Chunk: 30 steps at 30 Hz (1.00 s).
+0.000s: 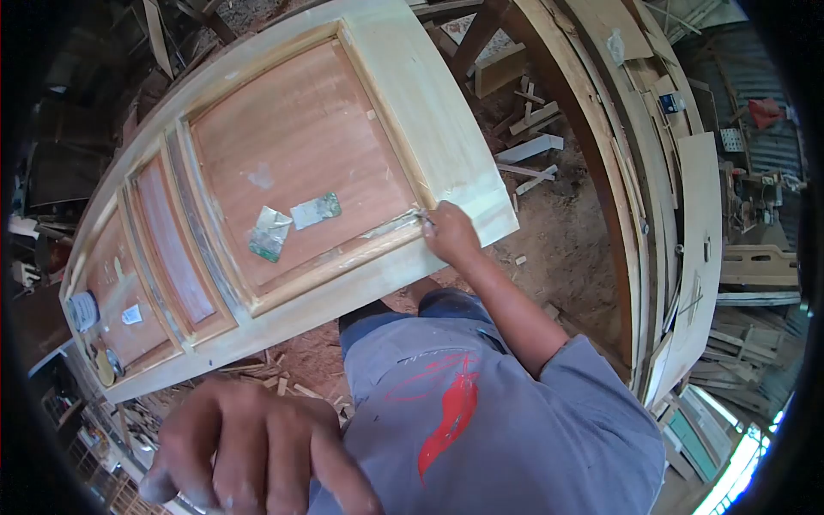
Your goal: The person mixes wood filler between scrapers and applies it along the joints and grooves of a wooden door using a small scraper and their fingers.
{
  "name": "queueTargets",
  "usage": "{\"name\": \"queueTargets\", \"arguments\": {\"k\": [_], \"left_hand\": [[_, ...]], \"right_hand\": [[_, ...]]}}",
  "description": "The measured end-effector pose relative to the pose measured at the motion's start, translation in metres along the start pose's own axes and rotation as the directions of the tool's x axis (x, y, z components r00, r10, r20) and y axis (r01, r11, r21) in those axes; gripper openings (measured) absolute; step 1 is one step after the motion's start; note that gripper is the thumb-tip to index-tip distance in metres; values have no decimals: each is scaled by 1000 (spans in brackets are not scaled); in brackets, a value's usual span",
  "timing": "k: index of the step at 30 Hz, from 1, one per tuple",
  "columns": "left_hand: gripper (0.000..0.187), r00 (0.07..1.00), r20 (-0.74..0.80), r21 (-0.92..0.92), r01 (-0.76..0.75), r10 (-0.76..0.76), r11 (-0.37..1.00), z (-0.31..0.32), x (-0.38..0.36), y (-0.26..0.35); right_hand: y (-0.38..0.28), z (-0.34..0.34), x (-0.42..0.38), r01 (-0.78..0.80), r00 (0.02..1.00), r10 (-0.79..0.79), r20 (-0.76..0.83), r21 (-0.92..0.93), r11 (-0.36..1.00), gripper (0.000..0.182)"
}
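Pale wooden panelled door with reddish-brown plywood panels [300,146] lies flat, spanning the upper left and centre of the head view. Right hand [451,233] sits at the near right corner of the big panel, fingers pinched shut on a small thin tool [427,225], tip against the moulding where whitish filler is smeared; can't tell what kind of tool. Left hand [249,451] is close to the lens at the bottom edge, fingers curled loosely downward, white smudges on the fingertips; can't tell if it holds anything. Two worn greenish sheets [292,223] lie on the big panel; no legible print. Small round tin [83,309] and a white scrap [131,314] on the far-left panel, label unreadable. Grey shirt with red graphic [455,403]. Offcuts on the dirt floor [532,154].
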<state>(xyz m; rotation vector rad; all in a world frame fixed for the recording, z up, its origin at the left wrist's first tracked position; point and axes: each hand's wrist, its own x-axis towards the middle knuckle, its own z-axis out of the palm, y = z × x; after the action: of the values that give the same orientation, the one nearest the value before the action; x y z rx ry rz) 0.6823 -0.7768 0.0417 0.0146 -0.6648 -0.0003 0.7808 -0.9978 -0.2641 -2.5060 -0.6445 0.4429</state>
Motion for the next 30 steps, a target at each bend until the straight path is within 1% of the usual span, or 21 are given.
{"name": "queueTargets", "arguments": {"k": [1, 2, 3, 5, 6, 8, 12, 15, 18, 21, 24, 27, 30], "left_hand": [[24, 1000, 25, -29, -18, 19, 999, -2, 5, -7], [24, 998, 50, -58, -35, 38, 998, -3, 8, -12], [24, 999, 47, -53, -18, 20, 998, -2, 10, -14], [23, 999, 48, -36, 20, -18, 999, -1, 11, -14], [21, 997, 76, -57, 9, -5, 998, -5, 14, -18], [20, 996, 84, -47, -7, 11, 999, -6, 16, -21], [17, 998, 64, -51, -10, 14, 999, -7, 17, -21], [15, 999, 36, 30, -13, 12, 999, -4, 19, -17], [14, 994, 109, 26, -10, 8, 1000, -3, 16, -7], [11, 995, 89, 2, -35, 35, 999, -3, 10, 2], [11, 998, 62, 11, 12, -13, 1000, 1, 11, 13], [13, 989, 149, -60, 8, 1, 998, -1, 12, 25], [16, 991, 126, -93, 61, -49, 994, 5, 2, 50]], "right_hand": [[0, 6, -1, 43, 999, -43, -6, -7, 999, 18], [-1, 14, -2, 49, 999, -49, -22, -8, 999, 18], [-2, 20, -2, 56, 998, -57, -41, -9, 998, 19], [-11, 21, -1, 13, 1000, -13, 15, -23, 1000, 19], [-14, 21, -1, -8, 999, 9, 41, -29, 1000, 19], [-8, 24, -2, -2, 998, 4, 63, -25, 1000, 18], [-11, -1, 8, 26, 996, -24, 82, -12, 1000, 18], [-12, 5, 9, -51, 999, 50, 14, 20, 999, 17], [-15, 25, -5, 6, 998, -5, -58, 23, 1000, 17], [-22, 8, -7, -113, 993, 110, 35, 102, 988, 21], [-24, 3, -4, -251, 968, 246, 49, 205, 946, 23], [-26, 16, -7, -295, 950, 312, -2, 318, 901, 25], [-32, 48, -17, -82, 958, 151, -246, 269, 960, 28]]}}
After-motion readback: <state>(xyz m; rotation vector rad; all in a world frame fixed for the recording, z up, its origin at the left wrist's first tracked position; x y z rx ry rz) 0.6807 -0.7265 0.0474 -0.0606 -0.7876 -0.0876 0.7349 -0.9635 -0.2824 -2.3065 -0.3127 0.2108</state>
